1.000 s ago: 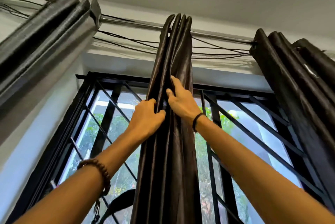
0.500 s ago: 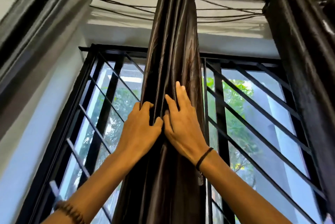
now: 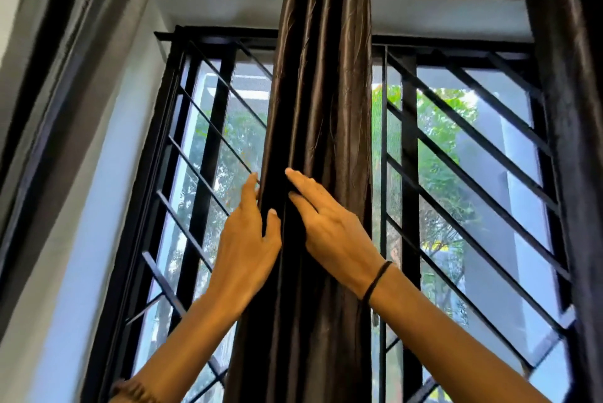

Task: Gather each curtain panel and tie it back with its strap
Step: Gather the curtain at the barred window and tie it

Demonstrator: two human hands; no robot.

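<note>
Fabric of the middle curtain panel [image 3: 323, 92] is hanging in a tight bundle of dark, glossy vertical pleats straight down the centre of the view, running past both the top and the bottom edge. Both hands are reaching up to it from below and meeting on its front at about mid-height.

The left hand [image 3: 246, 246] is lying along the left edge of the bundle, its fingers [image 3: 249, 187] stretching up the outer fold and its thumb pressing on the front of the cloth, so the edge pleat is sitting loosely between thumb and fingers rather than in a fist. A beaded bracelet [image 3: 130, 391] is showing on that arm at the lower edge.

The right hand [image 3: 332, 229] is resting flat and spread on the front of the pleats just right of the left hand, fingers pointing up and to the left, their tips touching a central fold; it is pressing, not gripping. A thin black band [image 3: 377, 282] is circling its wrist.

Behind the panel, a black window grille [image 3: 473, 154] with slanted bars is crossing the glass, with green foliage outside. Another dark curtain panel [image 3: 567, 109] is hanging at the right edge, well apart from both hands, and a third gathered panel [image 3: 55, 53] is slanting along the left wall.
</note>
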